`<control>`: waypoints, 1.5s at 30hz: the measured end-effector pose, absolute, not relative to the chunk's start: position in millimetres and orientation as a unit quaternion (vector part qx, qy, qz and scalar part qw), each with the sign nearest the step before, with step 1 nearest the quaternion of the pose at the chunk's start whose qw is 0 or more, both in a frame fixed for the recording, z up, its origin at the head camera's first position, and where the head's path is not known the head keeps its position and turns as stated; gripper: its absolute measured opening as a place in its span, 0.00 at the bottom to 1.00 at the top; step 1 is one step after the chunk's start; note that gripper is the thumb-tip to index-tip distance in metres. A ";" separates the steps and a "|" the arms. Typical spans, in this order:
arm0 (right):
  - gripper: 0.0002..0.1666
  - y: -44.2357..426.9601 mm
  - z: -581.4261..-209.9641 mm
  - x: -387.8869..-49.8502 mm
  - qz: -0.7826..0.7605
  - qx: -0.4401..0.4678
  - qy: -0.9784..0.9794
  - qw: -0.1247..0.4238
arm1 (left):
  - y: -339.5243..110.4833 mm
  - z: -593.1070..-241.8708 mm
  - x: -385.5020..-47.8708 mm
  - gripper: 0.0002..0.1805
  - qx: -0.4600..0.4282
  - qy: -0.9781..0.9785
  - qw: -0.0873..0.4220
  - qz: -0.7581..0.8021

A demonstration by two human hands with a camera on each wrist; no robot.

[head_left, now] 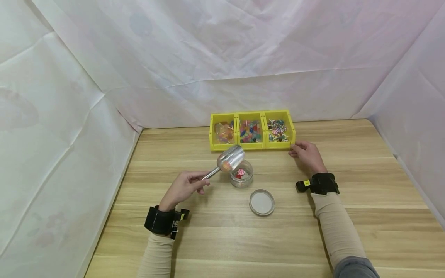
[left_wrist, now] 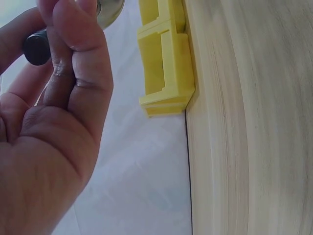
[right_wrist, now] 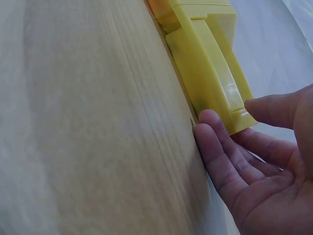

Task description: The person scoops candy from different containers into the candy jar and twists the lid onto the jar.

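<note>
My left hand grips the handle of a metal scoop, whose bowl tilts over the near side of a clear jar. An orange piece shows in the scoop's bowl. Inside the jar lie a pink-and-white swirl candy and a red piece. My right hand holds the front right corner of a row of three yellow bins; in the right wrist view the thumb is on the bin's edge and the fingers are at its lower corner. In the left wrist view, fingers curl round the dark-tipped handle.
Orange pieces fill the left bin, multicoloured pieces the middle one, and small lollipops the right one. A round lid lies on the wooden table in front of the jar. White cloth hangs behind and along both sides.
</note>
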State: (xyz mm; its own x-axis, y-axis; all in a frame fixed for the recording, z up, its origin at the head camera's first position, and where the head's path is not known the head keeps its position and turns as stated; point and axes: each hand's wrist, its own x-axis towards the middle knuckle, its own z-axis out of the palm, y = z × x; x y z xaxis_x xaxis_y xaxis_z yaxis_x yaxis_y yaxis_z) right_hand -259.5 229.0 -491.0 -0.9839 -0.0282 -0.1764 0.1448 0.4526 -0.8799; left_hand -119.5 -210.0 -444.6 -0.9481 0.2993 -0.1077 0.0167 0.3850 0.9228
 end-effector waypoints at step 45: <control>0.28 230.1 -496.0 -262.3 -0.519 0.039 0.850 0.079 | -196.3 -444.6 -125.0 0.14 0.071 0.818 0.103 0.562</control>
State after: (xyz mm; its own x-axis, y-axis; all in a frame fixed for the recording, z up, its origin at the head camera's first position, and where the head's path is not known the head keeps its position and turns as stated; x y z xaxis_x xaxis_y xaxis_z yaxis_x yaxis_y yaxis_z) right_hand -262.3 230.1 -496.0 -0.9845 -0.0156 -0.1747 0.1483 0.4583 -0.8764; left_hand -125.0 -196.3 -444.6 -0.9688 0.2314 -0.0892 -0.0001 0.3592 0.9333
